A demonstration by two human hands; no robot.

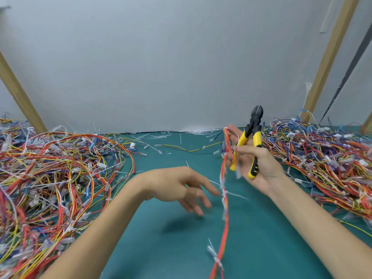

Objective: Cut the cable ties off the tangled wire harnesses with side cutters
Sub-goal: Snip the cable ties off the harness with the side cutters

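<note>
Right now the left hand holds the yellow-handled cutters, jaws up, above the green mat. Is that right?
No. The head view shows the cutters in the right hand, not the left; the left hand is open and holds nothing. The jaws do point up, above the green mat.

Workshop bench, green mat (177,248), heaped wire harnesses (60,172)
</note>
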